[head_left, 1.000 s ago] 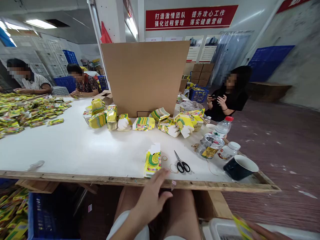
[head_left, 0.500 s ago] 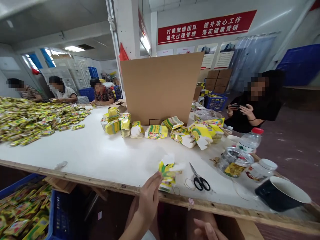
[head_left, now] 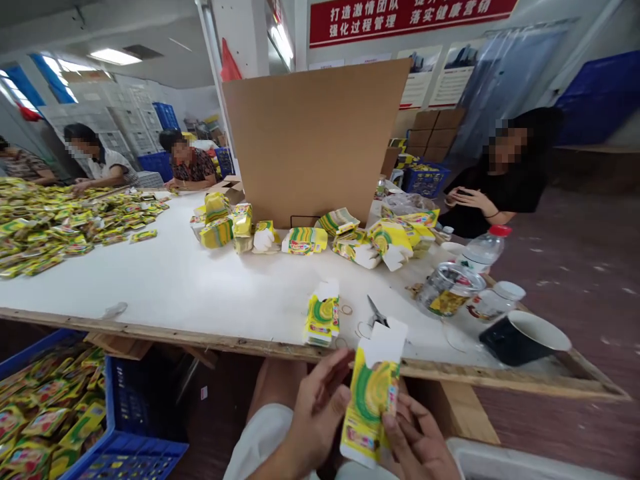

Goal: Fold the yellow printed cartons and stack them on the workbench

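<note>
Holding a flat carton (head_left: 373,400), yellow and green, upright over my lap just below the near edge of the table (head_left: 200,293), I have my left hand (head_left: 315,413) pinched on its left edge and my right hand (head_left: 420,443) clasped on its lower right corner from beneath, so both grips are closed on it. The card looks thin and already creased along its folds, so I judge that a light pinch at the edges serves best. Pressing on the printed face would likely buckle it. The white flap (head_left: 385,341) at the top stands free, and my fingers are best kept off it so that it stays unbent. With one hand on each side the carton sits square and does not twist. On the table just beyond, a stack of the same cartons (head_left: 323,317) lies at the edge, with rubber bands (head_left: 346,309) and scissors (head_left: 375,312) beside it. The dark mug (head_left: 520,337) and the glass jar (head_left: 447,290) stand further right, well apart from my hands.
</note>
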`<control>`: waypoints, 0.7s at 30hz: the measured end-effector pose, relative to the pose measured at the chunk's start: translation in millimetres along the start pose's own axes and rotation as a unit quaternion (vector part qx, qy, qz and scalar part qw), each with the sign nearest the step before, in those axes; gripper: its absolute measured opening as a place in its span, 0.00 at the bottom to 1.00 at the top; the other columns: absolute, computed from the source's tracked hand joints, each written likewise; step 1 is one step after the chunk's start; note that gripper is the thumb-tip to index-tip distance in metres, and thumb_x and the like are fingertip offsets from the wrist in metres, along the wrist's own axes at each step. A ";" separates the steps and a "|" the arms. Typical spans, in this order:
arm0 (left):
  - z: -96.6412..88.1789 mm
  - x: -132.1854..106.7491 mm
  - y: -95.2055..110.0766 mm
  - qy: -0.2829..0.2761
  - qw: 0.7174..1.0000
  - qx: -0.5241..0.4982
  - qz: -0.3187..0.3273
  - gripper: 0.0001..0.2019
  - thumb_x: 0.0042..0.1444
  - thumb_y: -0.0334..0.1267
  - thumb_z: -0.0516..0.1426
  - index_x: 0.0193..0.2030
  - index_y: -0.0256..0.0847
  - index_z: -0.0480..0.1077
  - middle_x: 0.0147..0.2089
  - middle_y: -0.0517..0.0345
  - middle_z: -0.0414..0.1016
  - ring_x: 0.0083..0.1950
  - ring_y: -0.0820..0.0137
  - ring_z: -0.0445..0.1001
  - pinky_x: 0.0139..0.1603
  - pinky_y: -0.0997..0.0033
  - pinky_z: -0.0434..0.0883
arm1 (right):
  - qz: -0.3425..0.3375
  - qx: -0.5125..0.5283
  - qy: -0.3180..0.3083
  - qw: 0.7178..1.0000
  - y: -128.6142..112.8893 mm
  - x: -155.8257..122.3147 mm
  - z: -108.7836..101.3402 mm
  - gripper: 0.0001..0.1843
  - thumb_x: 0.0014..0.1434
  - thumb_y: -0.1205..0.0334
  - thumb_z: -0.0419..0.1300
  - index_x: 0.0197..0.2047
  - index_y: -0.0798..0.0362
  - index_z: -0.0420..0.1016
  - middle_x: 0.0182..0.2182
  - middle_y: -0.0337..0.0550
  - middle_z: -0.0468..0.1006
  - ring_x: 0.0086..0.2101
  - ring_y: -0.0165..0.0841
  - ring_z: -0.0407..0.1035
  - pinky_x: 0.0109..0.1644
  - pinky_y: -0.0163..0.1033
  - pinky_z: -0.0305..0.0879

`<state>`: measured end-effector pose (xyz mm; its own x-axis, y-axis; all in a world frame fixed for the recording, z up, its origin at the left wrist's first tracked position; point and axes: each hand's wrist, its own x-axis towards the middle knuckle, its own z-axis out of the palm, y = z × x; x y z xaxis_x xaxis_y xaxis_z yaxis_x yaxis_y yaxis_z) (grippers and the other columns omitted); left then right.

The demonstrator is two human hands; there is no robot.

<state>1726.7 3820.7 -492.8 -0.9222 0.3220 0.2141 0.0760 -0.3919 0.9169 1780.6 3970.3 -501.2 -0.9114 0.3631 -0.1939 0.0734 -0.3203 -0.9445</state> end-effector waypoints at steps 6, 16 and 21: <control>-2.6 6.3 7.9 -0.071 0.946 -0.220 -0.228 0.21 0.53 0.51 0.63 0.48 0.39 0.79 0.51 0.46 0.80 0.54 0.56 0.77 0.57 0.61 0.70 | -0.008 0.004 0.005 1.000 6.2 -15.6 25.9 0.24 0.49 0.48 0.70 0.45 0.52 0.75 0.41 0.51 0.84 0.41 0.45 0.78 0.45 0.48 0.75; -0.6 1.3 7.3 -0.081 0.950 -0.211 -0.214 0.24 0.48 0.47 0.68 0.51 0.38 0.77 0.47 0.46 0.81 0.48 0.58 0.79 0.48 0.66 0.71 | -0.054 -0.133 0.060 0.988 4.1 -18.2 23.2 0.25 0.46 0.46 0.70 0.43 0.55 0.80 0.36 0.49 0.83 0.33 0.40 0.75 0.34 0.40 0.73; 0.3 1.1 -2.8 -0.017 0.969 -0.147 -0.200 0.18 0.52 0.47 0.65 0.45 0.37 0.77 0.39 0.50 0.83 0.40 0.62 0.80 0.44 0.66 0.73 | -0.042 -0.126 0.030 0.991 4.4 -22.4 27.7 0.19 0.51 0.44 0.66 0.31 0.54 0.76 0.25 0.43 0.78 0.27 0.36 0.71 0.32 0.40 0.72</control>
<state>1725.6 3822.4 -495.1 -0.8425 0.5246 -0.1225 -0.4000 -0.4569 0.7945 1790.2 3936.6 -493.6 -0.8937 0.4320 -0.1208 0.1048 -0.0609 -0.9926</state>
